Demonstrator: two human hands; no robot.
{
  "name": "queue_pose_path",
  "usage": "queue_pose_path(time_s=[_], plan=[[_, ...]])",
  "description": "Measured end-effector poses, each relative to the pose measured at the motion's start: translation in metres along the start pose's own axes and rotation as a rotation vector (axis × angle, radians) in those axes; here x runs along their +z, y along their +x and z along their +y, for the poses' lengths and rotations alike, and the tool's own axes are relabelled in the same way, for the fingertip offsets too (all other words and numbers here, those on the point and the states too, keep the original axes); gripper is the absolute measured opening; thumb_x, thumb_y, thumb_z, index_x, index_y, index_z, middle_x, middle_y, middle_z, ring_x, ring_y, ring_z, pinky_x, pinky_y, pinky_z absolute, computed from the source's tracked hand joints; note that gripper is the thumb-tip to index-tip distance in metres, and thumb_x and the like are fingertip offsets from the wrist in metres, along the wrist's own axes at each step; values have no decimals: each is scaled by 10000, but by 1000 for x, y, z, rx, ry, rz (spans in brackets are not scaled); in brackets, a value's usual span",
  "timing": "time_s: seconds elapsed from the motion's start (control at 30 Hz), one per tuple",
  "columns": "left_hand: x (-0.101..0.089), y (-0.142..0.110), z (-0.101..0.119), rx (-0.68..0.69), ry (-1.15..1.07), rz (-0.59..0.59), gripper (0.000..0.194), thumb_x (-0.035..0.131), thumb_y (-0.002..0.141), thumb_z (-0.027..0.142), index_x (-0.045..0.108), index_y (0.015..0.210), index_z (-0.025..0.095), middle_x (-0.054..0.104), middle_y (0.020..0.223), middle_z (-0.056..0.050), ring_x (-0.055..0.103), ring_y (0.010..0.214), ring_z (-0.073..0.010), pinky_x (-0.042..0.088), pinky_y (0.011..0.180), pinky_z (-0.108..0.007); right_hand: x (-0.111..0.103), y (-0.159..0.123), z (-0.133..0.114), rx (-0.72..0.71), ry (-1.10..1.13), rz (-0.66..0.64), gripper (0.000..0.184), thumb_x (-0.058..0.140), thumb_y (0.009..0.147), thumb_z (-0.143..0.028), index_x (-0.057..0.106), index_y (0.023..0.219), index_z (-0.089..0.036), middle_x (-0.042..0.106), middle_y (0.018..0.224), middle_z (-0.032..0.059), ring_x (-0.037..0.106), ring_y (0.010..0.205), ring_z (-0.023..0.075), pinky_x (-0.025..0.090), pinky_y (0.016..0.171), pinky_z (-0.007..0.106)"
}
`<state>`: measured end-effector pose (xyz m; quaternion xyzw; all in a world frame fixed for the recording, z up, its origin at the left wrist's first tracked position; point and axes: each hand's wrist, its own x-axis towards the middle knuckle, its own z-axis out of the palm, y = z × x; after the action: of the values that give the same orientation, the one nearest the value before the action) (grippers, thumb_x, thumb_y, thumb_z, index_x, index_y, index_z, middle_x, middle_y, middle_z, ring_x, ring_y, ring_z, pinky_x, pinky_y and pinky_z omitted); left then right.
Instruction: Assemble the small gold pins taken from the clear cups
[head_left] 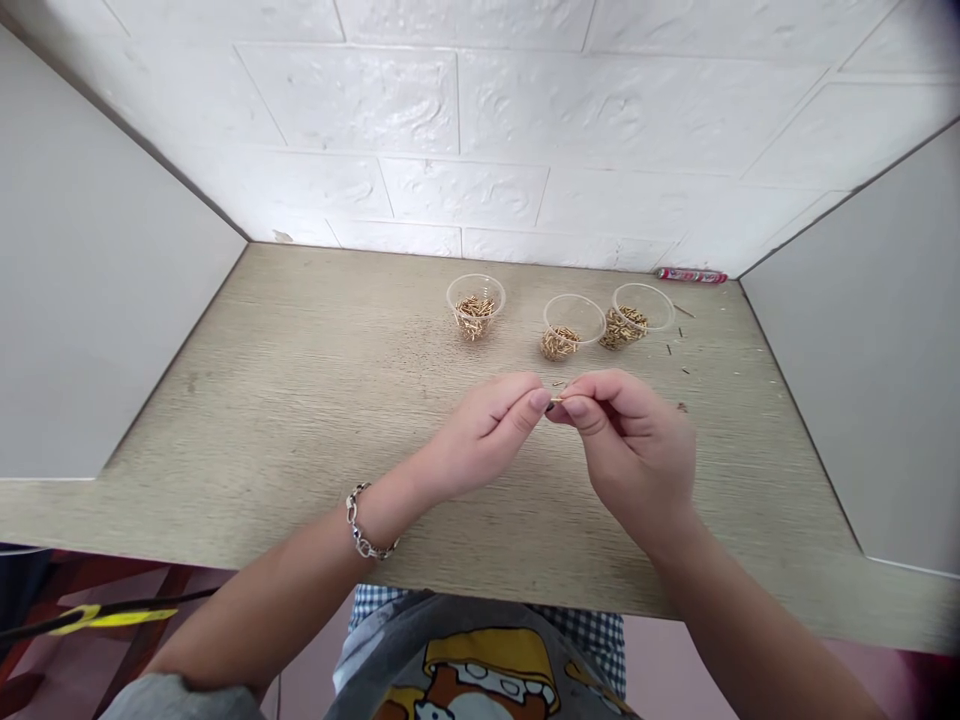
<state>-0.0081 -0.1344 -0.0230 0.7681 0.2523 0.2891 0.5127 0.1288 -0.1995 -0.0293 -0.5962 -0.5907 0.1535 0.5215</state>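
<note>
Brass pin [556, 400] between left hand [484, 435] and right hand [628, 450]; three plastic cups [475, 305] beyond.

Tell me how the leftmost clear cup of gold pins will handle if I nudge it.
The cup looks like thin clear plastic, so it is probably light and may flex if squeezed. The pins sit low inside it, which should steady it a little, though a firm push could still tip it on the smooth tabletop.

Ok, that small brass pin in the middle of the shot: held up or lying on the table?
Held up: the brass pin sits pinched in the fingers of the right hand, its end beside the left hand.
</note>
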Motion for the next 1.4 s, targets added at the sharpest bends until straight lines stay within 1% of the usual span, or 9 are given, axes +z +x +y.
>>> queue_pose_path(time_s=[0.17,0.3,0.5,0.63,0.83,0.97,1.07,1.2,1.4], plan=[[3,3,-4,-22,-18,43,354,299,925,381,353,638,181,343,617,25,346,615,-109,293,614,-267,4,2,4,47,-5,30,114,564,845,-281,598,776,-198,641,721,0,620,665,137,521,620,300],[6,7,-9,-64,-93,58,372,296,922,420,385,654,178,383,632,22,378,631,-108,318,628,-257,8,3,9,93,49,35,131,554,847,-293,605,791,-186,643,719,8,624,672,142,534,645,317],[12,8,-18,-106,-179,103,385,319,908,463,386,658,178,385,644,22,401,656,-110,334,648,-258,14,4,16,106,50,69,143,549,843,-304,601,793,-181,638,698,9,613,642,136,537,633,314],[15,7,-22,-140,-204,119,385,316,908,468,405,673,176,394,645,22,398,649,-108,335,644,-256,17,3,18,115,51,66,144,551,838,-307,601,796,-178,638,698,12,602,631,132,530,624,307],[15,6,-21,-115,-216,130,378,325,912,448,400,662,175,387,639,24,393,653,-106,333,648,-250,18,3,18,152,106,65,160,558,835,-326,599,803,-175,637,703,13,606,640,134,526,631,311],[15,5,-20,-131,-205,127,378,321,910,454,400,666,176,392,643,25,396,656,-107,336,650,-251,17,3,19,152,132,62,156,558,838,-324,595,802,-176,633,704,11,610,642,135,522,631,310],[15,4,-20,-127,-206,136,372,324,912,444,400,666,175,391,643,26,397,659,-105,338,651,-247,17,3,18,127,104,61,146,561,839,-319,595,798,-182,633,710,8,612,657,140,518,634,313],[15,5,-20,-84,-198,144,363,332,914,429,406,667,173,393,641,29,386,643,-98,333,637,-240,16,2,17,112,77,51,140,550,847,-313,592,800,-188,633,712,5,612,661,141,511,632,310],[11,5,-20,-72,-82,128,399,307,906,474,383,649,178,392,636,21,387,631,-107,324,614,-254,12,2,11,78,-18,40,126,555,847,-291,590,767,-200,641,694,-6,609,639,131,479,601,276]])
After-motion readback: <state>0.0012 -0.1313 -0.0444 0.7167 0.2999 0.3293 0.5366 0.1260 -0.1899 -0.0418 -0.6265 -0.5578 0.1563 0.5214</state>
